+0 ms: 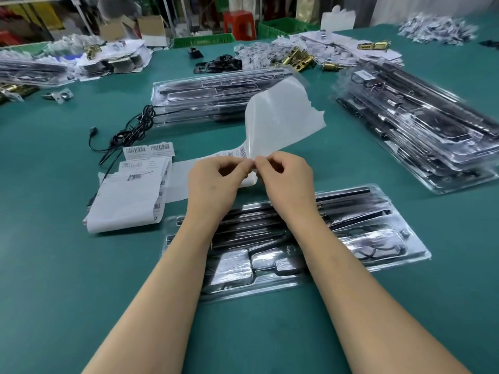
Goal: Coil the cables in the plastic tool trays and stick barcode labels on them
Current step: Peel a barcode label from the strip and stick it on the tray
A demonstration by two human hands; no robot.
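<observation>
Plastic tray [420, 253] partly hidden under forearms [183, 265], label sheet [283, 117] print unreadable

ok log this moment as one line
phase: peeling, likely | left hand: pinches label sheet | right hand: pinches label sheet | plastic tray: on table, below forearms

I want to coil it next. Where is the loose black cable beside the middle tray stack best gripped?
Pinch the black cable at its plug end, coming from above on the left: that end lies free on the green mat, while the rest is tangled against the tray stack.
</observation>
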